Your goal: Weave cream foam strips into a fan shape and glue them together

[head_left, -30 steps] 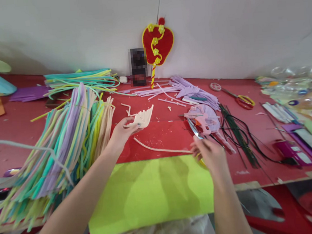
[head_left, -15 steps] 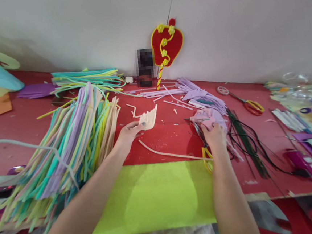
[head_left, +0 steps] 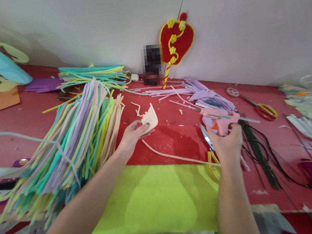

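Observation:
My left hand (head_left: 133,135) pinches a cream piece made of bent pipe cleaners laid side by side (head_left: 151,118), held above the red table. In my right hand (head_left: 226,140) is a pink hot glue gun (head_left: 222,120), its nozzle pointing left and a whitish glue stick jutting out behind. Yellow-handled scissors (head_left: 208,141) lie just left of my right wrist, blades partly open. Between my hands a single cream pipe cleaner (head_left: 173,155) stretches across the table. A short bent cream strip (head_left: 136,109) rests beyond the piece.
Bundled coloured pipe cleaners (head_left: 67,139) fill the left side. Purple ones (head_left: 208,92) lie at the back right, near red-and-yellow scissors (head_left: 264,111). A lime-green sheet (head_left: 158,200) covers the front. A red fan-shaped decoration (head_left: 179,42) leans on the wall. A black cable (head_left: 271,158) runs right.
My right hand has lifted the pink glue gun from the table beside the purple bundle. My left hand has tilted the cream piece. The view has shifted slightly left.

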`<state>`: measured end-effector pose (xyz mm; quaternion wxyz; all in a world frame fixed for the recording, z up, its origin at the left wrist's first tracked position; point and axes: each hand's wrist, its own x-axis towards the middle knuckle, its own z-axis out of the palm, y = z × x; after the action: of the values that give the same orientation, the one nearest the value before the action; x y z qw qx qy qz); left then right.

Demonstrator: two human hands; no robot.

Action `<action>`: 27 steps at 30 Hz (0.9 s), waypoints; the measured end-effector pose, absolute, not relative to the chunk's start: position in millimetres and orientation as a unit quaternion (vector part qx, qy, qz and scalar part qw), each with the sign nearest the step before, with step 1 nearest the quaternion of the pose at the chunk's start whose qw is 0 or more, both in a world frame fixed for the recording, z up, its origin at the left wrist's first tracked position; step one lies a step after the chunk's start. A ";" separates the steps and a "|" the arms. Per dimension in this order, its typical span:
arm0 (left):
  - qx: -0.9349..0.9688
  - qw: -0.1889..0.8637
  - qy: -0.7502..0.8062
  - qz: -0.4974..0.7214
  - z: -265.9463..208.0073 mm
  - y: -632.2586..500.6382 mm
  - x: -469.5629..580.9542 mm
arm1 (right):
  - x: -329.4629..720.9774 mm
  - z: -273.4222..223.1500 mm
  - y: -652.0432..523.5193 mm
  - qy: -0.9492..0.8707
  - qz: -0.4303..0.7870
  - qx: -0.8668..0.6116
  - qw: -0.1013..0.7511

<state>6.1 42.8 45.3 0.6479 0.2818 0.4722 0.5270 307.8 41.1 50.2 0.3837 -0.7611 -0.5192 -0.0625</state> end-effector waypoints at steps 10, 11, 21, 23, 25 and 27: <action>0.279 0.642 0.467 0.540 48.8 39.4 11.8 | 218.5 47.1 5.1 -0.686 0.054 -0.634 0.353; 0.282 0.640 0.467 0.541 48.2 39.1 12.6 | 217.1 45.3 4.2 -0.695 0.052 -0.628 0.347; 0.289 0.642 0.462 0.539 42.8 39.5 14.5 | 217.2 40.4 2.1 -0.707 0.034 -0.622 0.336; 0.292 0.641 0.463 0.538 42.8 39.2 14.3 | 217.0 40.5 2.0 -0.707 0.036 -0.623 0.333; 0.292 0.640 0.467 0.536 42.9 38.8 14.1 | 216.6 40.5 2.1 -0.706 0.036 -0.624 0.333; 0.290 0.639 0.472 0.533 43.2 38.3 14.0 | 216.2 40.6 2.0 -0.704 0.038 -0.626 0.334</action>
<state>14.0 38.3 43.2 0.6392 0.2903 0.4722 0.5331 216.2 2.0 40.6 0.3337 -0.6259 -0.7038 0.0384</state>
